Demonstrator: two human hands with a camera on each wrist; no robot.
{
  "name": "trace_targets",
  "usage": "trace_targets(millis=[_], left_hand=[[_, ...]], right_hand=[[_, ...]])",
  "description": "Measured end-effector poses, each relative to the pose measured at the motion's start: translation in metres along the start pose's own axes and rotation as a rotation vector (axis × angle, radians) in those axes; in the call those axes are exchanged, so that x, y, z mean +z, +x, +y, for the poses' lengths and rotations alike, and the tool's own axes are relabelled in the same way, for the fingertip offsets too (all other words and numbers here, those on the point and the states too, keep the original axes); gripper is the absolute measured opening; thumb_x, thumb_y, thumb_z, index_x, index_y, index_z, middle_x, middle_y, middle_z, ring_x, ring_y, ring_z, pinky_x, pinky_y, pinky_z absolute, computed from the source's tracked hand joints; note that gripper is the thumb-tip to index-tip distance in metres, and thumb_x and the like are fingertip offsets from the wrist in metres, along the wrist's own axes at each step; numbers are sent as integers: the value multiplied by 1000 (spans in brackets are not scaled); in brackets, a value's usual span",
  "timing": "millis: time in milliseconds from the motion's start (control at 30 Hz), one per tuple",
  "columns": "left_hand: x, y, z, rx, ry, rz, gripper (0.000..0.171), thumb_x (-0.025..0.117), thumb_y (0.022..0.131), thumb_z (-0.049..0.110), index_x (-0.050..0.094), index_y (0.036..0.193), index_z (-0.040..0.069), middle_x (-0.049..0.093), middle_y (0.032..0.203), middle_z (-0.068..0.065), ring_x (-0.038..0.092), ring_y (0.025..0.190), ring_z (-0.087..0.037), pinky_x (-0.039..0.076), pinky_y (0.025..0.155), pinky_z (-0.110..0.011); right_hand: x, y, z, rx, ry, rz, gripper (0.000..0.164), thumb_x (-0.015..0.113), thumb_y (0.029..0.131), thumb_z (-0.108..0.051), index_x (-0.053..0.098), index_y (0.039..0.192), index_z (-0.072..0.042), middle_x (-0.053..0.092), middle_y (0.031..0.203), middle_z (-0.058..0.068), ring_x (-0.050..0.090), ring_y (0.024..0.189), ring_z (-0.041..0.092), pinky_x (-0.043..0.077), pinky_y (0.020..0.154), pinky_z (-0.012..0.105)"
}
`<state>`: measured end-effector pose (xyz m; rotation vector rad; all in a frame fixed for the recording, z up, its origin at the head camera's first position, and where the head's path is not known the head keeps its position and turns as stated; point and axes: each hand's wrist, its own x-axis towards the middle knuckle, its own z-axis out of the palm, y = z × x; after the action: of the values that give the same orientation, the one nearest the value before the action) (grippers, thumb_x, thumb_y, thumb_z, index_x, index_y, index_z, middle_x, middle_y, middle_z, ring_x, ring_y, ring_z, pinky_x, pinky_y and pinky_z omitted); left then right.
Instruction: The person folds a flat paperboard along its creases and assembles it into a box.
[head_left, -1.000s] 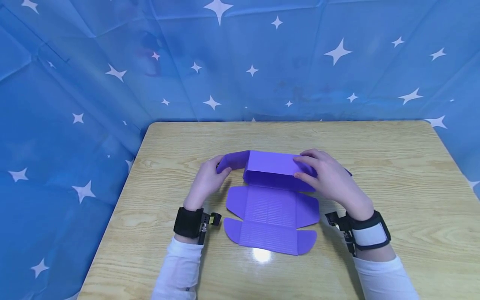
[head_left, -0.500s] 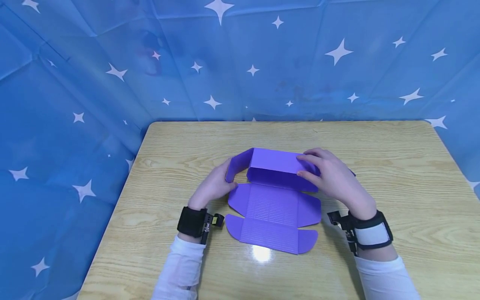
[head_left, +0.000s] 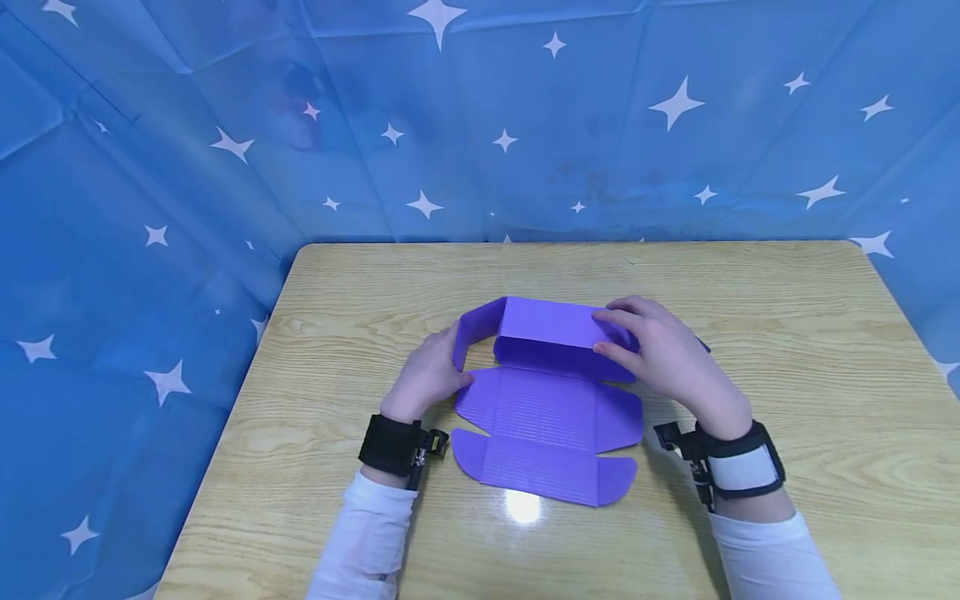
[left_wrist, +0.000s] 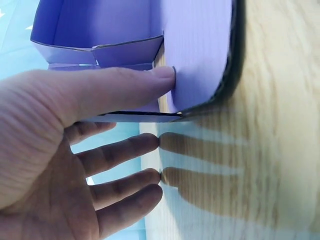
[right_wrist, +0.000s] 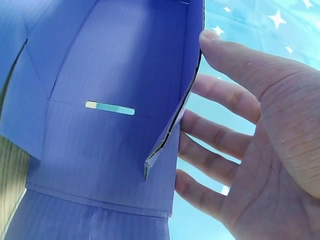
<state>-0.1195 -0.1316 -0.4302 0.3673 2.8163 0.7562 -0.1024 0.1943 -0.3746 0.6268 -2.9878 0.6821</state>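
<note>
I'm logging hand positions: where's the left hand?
In the head view, the left hand is left of centre, at the purple box's raised left flap.

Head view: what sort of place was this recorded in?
Probably a staged recording spot, though the wider room is out of view: a blue star-patterned cloth hangs behind a wood-grain table bearing a part-folded purple cardboard box, and the person wears wrist straps with small devices.

"Can any lettering be read here?"

"None. A tiny yellow patch (head_left: 435, 444) shows on the left wrist's camera (head_left: 442, 434), but it is too small to tell whether it bears print."
</note>
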Motion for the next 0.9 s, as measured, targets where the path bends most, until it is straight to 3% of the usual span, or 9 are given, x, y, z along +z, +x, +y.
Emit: trace_targets(millis=[167,433,567,667,767,900], left_hand=[[3,1,1,-19,38,27,75,86,83,16,51,148,5,65,144,-21,60,136,-42,52,112,-56],[6,3,-1,5,-222,17,75,77,86,0,47,154,7,66,144,-20,63,134,-37,53,111,-52],[5,3,2,-3,-271,-12,80,75,88,-3,41,159,6,60,151,-22,58,141,-39,50,117,-53],[5,3,4,-19,-274,3,80,73,86,-6,42,158,4,59,151,-24,57,142,-40,49,119,-53],[5,2,5,-59,-271,35,75,71,83,-6,47,154,0,65,143,-26,63,134,-41,51,115,-52],[4,1,7,-118,-262,39,56,67,82,-4,61,137,-2,73,121,-23,69,112,-36,57,102,-51]], right_hand=[[1,0,0,-9,-4,11,46,74,99,-27,68,139,-5,64,139,24,61,130,45,50,110,62],[1,0,2,-9,-7,28,45,74,99,-26,68,138,-3,64,139,25,61,131,45,50,110,61],[0,0,3,4,-5,24,45,73,100,-26,68,138,-3,64,140,25,60,132,45,50,111,62],[-1,0,3,7,1,19,45,72,101,-26,67,139,-4,63,141,25,59,132,46,49,111,63],[-1,1,3,5,3,20,45,72,101,-27,67,139,-4,64,140,25,59,132,46,49,110,63],[-1,1,3,5,5,28,45,73,100,-25,67,139,-3,64,139,25,60,131,46,50,110,63]])
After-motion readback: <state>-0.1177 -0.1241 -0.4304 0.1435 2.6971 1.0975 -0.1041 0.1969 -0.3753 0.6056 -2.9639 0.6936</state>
